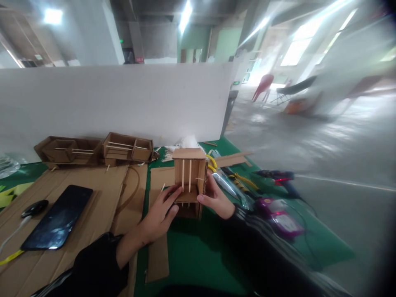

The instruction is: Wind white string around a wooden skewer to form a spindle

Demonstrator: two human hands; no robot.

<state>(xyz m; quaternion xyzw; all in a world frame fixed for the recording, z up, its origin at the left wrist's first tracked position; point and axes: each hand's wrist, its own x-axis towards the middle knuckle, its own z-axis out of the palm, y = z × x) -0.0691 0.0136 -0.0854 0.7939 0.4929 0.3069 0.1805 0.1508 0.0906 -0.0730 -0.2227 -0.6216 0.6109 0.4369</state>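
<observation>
A small cardboard box [198,167] with a divider stands upright in front of me. Two thin wooden sticks [189,175] run from top to bottom through its upper compartment, and their short ends show under the divider. My left hand [162,212] grips the box's left side, its index fingertip by the foot of the left stick and its thumb lower down. On the other side, my right hand [216,198] holds the right wall, thumb at the front edge and the other fingers partly hidden behind it.
Two similar cardboard boxes [128,148] lie at the back left. A black phone [58,216] and a mouse-like black object [34,208] rest on cardboard sheets [102,198]. To the right are pliers [244,179], a glue gun [275,177] and a purple device [280,218]. A white panel [123,103] rises behind.
</observation>
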